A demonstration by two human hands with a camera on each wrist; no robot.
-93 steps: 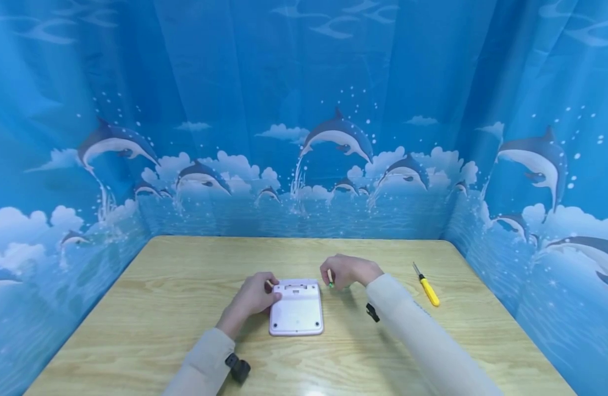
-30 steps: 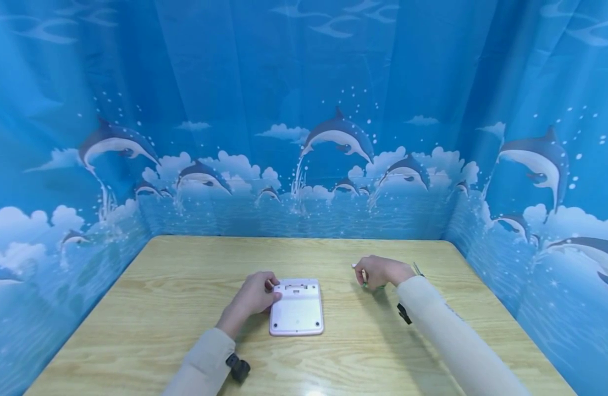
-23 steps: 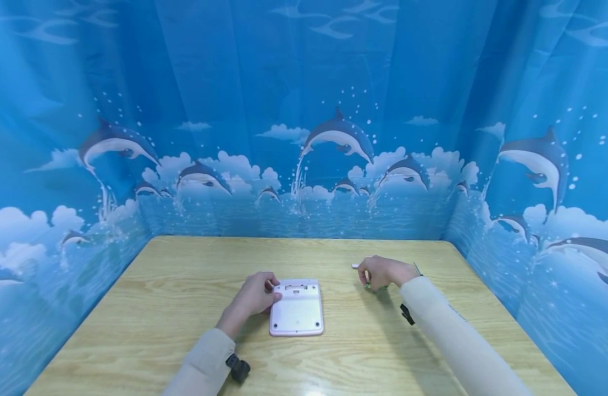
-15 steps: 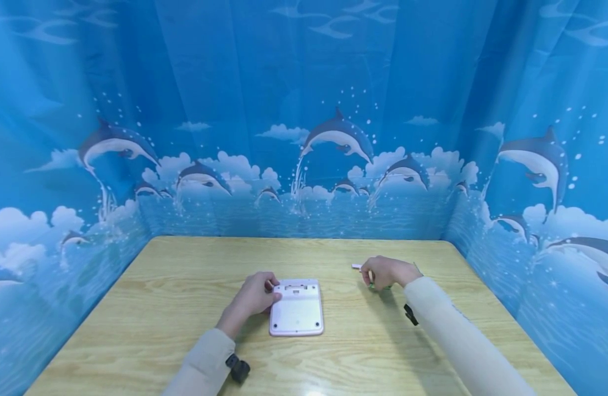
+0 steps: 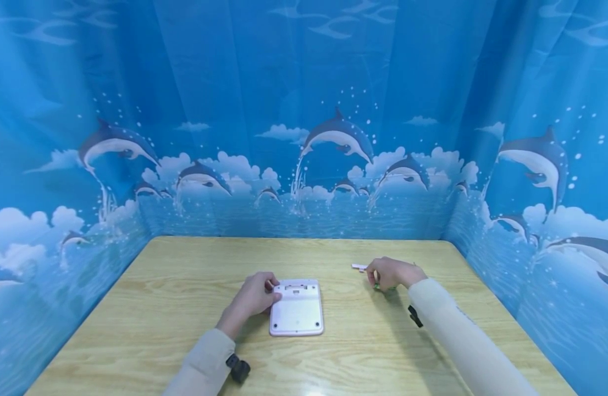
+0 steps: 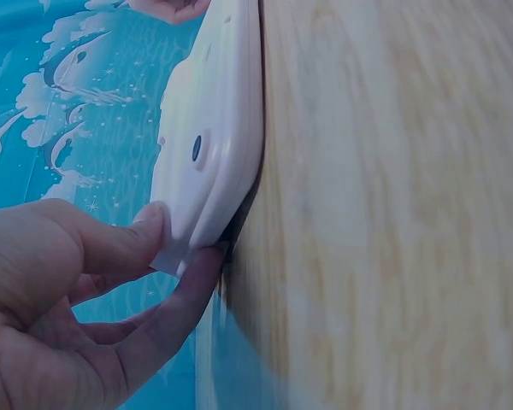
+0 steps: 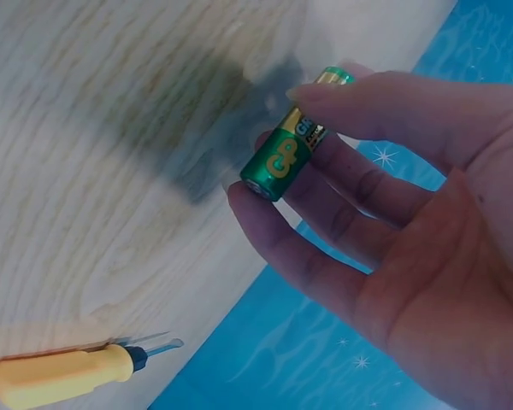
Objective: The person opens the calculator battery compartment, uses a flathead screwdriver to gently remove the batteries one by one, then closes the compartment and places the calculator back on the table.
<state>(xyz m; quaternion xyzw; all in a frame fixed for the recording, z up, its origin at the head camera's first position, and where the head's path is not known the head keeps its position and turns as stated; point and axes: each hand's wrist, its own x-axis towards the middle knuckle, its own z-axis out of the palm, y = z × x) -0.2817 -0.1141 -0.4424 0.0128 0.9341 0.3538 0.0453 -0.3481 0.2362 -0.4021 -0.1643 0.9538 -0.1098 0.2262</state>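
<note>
A white calculator [image 5: 296,316] lies face down on the table, with an uncovered battery slot [image 5: 296,288] near its far edge. My left hand [image 5: 254,292] pinches its far left corner, the thumb on top and fingers at the underside in the left wrist view. To the right, close over the table, my right hand [image 5: 390,272] holds a small green and gold battery [image 7: 278,162] between thumb and fingers. Just left of that hand's fingertips lies a small white battery cover [image 5: 357,267].
A screwdriver [image 7: 60,376] with a yellow handle lies on the table [image 5: 195,275] to the right; my right arm hides it in the head view. A blue dolphin-printed curtain [image 5: 304,110] surrounds the table's back and sides.
My right hand has moved right, away from the calculator, with the battery. The white battery cover has come into view on the table by its fingertips. My left hand has stayed put.
</note>
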